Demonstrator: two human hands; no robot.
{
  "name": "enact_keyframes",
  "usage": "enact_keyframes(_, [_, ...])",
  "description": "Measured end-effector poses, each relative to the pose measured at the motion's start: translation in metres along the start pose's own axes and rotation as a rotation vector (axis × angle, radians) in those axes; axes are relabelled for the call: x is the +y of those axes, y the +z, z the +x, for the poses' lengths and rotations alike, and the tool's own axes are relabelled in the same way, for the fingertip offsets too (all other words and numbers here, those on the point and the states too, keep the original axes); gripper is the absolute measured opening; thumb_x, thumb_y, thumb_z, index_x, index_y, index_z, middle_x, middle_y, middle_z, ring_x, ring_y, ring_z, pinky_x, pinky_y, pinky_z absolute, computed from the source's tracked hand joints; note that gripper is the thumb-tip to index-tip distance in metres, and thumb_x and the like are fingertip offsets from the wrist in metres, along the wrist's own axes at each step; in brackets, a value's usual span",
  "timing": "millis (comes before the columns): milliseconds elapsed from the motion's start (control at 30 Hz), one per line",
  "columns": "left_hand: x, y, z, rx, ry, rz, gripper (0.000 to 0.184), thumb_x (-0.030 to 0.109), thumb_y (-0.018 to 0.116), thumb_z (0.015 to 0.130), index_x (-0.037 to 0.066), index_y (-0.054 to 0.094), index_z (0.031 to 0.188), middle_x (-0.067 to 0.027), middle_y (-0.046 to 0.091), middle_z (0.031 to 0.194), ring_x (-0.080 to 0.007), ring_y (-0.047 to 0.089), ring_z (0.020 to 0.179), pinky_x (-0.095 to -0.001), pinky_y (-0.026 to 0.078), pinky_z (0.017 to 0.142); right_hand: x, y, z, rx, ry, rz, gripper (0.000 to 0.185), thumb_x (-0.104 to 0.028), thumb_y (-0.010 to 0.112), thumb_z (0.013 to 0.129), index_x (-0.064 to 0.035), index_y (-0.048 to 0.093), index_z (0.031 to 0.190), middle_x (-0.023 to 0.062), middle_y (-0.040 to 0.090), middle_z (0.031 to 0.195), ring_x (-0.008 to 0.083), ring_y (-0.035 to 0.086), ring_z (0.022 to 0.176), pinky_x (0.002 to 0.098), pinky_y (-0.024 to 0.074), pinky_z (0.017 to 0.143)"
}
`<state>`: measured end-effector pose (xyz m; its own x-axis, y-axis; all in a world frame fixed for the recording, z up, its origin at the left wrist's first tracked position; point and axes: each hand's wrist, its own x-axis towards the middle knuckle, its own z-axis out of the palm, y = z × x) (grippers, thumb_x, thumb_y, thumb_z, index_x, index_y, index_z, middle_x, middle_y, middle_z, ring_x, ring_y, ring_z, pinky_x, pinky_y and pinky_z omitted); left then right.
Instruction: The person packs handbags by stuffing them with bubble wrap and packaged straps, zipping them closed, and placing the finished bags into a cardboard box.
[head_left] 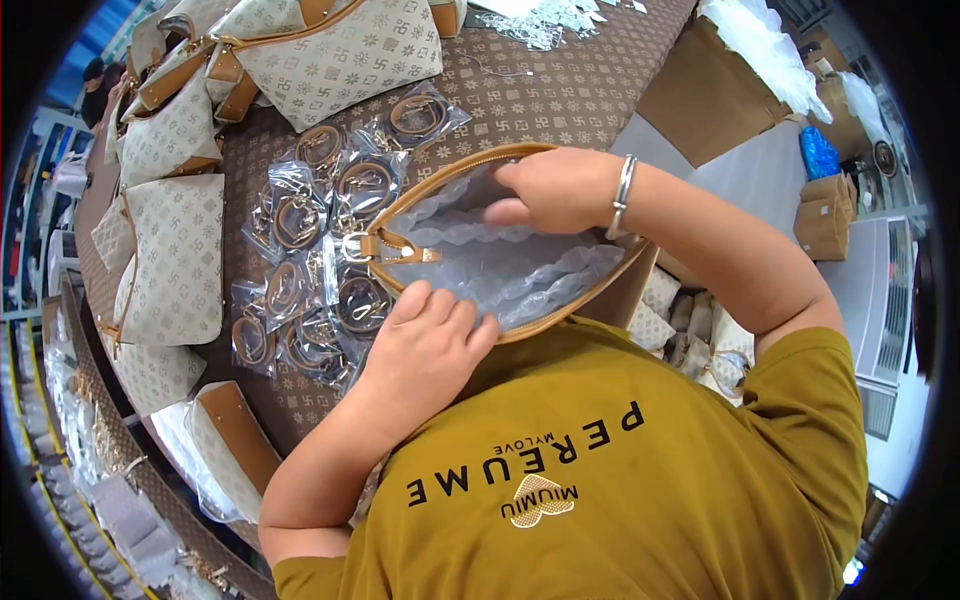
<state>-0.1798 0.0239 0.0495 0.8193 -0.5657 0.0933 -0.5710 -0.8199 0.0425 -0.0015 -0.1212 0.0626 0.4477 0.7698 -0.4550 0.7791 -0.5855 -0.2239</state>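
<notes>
An unzipped handbag (590,322) with a brown zip edge lies in front of me, its mouth spread wide. Inside it shows a grey lining with crinkled clear plastic (530,285). My left hand (435,335) has its fingers curled over the near rim close to the zip's left end. There a tan leather tab (398,250) and a metal ring sit. My right hand (565,190), with a silver bangle at the wrist, reaches over the far rim into the mouth. Its thumb and a finger are apart; the other fingers are hidden.
Plastic-wrapped brown straps (300,220) with metal clasps lie in a pile left of the bag. Several patterned beige handbags (175,260) stand along the left and back of the brown patterned table (540,95). Cardboard boxes (710,90) and more bags (690,325) are at the right.
</notes>
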Motion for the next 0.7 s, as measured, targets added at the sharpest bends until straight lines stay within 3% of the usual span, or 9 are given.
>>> enact_keyframes(133, [0.004, -0.002, 0.015, -0.033, -0.128, 0.083, 0.026, 0.014, 0.054, 0.069, 0.008, 0.059, 0.094, -0.0026, 0.049, 0.079, -0.0188, 0.048, 0.076, -0.0313, 0.036, 0.074, 0.003, 0.006, -0.007, 0.059, -0.193, -0.09, 0.024, -0.013, 0.054, 0.078, -0.0001, 0.058, 0.098, 0.0172, 0.063, 0.084, 0.0346, 0.061, 0.079, 0.0401, 0.0498, 0.071])
enact_keyframes(233, [0.004, -0.002, 0.028, -0.103, -0.235, 0.197, 0.025, 0.014, 0.054, 0.069, 0.008, 0.06, 0.093, -0.0026, 0.049, 0.076, -0.0184, 0.048, 0.075, -0.0322, 0.036, 0.073, -0.002, 0.001, 0.007, 0.006, -0.028, -0.254, 0.024, -0.02, 0.058, 0.079, 0.0014, 0.06, 0.089, 0.0178, 0.063, 0.085, 0.0342, 0.062, 0.079, 0.0396, 0.0499, 0.072])
enact_keyframes(333, [-0.003, -0.003, 0.031, -0.317, 0.048, 0.007, 0.025, 0.014, 0.054, 0.069, 0.008, 0.061, 0.092, -0.0026, 0.053, 0.078, -0.0177, 0.051, 0.078, -0.0328, 0.036, 0.075, 0.006, -0.007, 0.016, 0.0, 0.057, -0.224, 0.022, -0.02, 0.058, 0.079, 0.0013, 0.061, 0.086, 0.0185, 0.063, 0.085, 0.0337, 0.062, 0.077, 0.0393, 0.0503, 0.07])
enact_keyframes(400, [-0.004, -0.002, 0.031, -0.298, 0.043, 0.021, 0.023, 0.014, 0.055, 0.069, 0.008, 0.062, 0.09, -0.0026, 0.054, 0.079, -0.0178, 0.052, 0.078, -0.033, 0.036, 0.076, 0.006, -0.013, 0.017, -0.004, 0.089, -0.212, 0.022, -0.02, 0.058, 0.08, 0.0012, 0.061, 0.084, 0.0189, 0.063, 0.086, 0.0334, 0.062, 0.075, 0.0391, 0.0505, 0.069])
enact_keyframes(500, [-0.009, -0.005, 0.031, -0.249, 0.004, 0.065, 0.02, 0.014, 0.055, 0.07, 0.008, 0.062, 0.088, -0.0025, 0.056, 0.08, -0.0181, 0.054, 0.08, -0.0334, 0.036, 0.078, 0.005, -0.034, 0.012, -0.094, -0.155, -0.159, 0.021, -0.018, 0.058, 0.08, -0.0006, 0.062, 0.091, 0.0178, 0.063, 0.089, 0.0316, 0.063, 0.075, 0.0396, 0.0504, 0.068])
enact_keyframes(533, [-0.009, -0.007, 0.033, -0.339, -0.027, 0.035, 0.021, 0.014, 0.054, 0.071, 0.008, 0.062, 0.09, -0.0029, 0.056, 0.081, -0.0184, 0.055, 0.081, -0.0332, 0.036, 0.078, 0.007, -0.042, 0.019, -0.094, -0.172, -0.176, 0.021, -0.018, 0.058, 0.08, -0.0006, 0.062, 0.091, 0.0178, 0.063, 0.089, 0.0316, 0.063, 0.075, 0.0396, 0.0504, 0.068])
enact_keyframes(633, [-0.007, -0.01, 0.038, -0.51, -0.104, -0.059, 0.024, 0.014, 0.054, 0.073, 0.009, 0.061, 0.095, -0.0037, 0.057, 0.082, -0.0191, 0.057, 0.083, -0.0329, 0.036, 0.079, 0.028, -0.069, 0.056, 0.005, -0.094, 0.5, 0.028, -0.024, 0.061, 0.08, -0.0017, 0.062, 0.096, 0.0169, 0.063, 0.091, 0.0314, 0.062, 0.083, 0.0403, 0.0484, 0.076])
enact_keyframes(700, [-0.005, -0.01, 0.039, -0.467, -0.144, -0.057, 0.027, 0.014, 0.052, 0.075, 0.009, 0.06, 0.101, -0.0049, 0.057, 0.084, -0.0191, 0.057, 0.082, -0.0326, 0.036, 0.079, 0.058, -0.038, 0.12, 0.173, -0.156, 0.273, 0.038, -0.027, 0.064, 0.077, -0.0022, 0.059, 0.105, 0.0169, 0.064, 0.091, 0.0292, 0.061, 0.086, 0.0371, 0.0486, 0.078])
